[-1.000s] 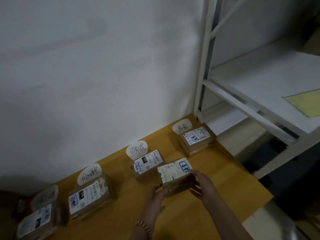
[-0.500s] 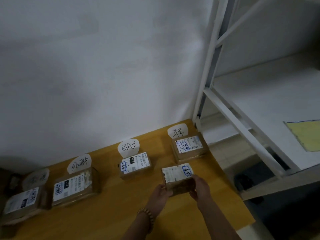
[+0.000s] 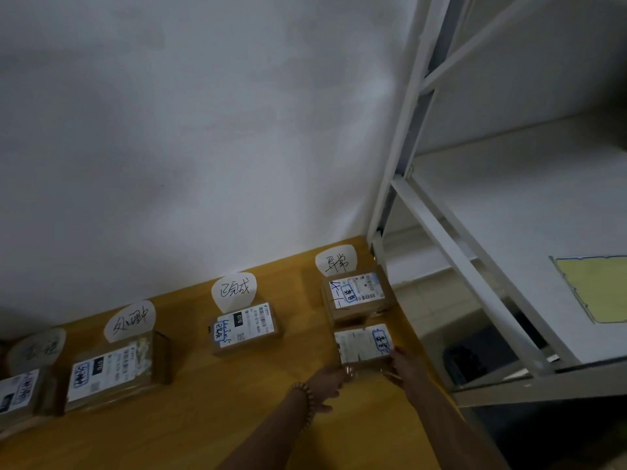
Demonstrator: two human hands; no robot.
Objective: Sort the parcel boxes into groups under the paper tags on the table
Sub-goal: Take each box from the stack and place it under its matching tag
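Head view: our left hand (image 3: 334, 378) and right hand (image 3: 404, 367) grip the parcel box (image 3: 363, 342), crosswise just beyond them, by the table (image 3: 300, 320) right edge.

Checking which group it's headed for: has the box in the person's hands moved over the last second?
Yes. The held box has shifted right, from beside the second-from-right box to directly in front of the rightmost box.

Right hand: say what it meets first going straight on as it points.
Beyond the held box it grips, the right hand would probably meet the rear box under the rightmost tag; the gap looks small, depth unclear.
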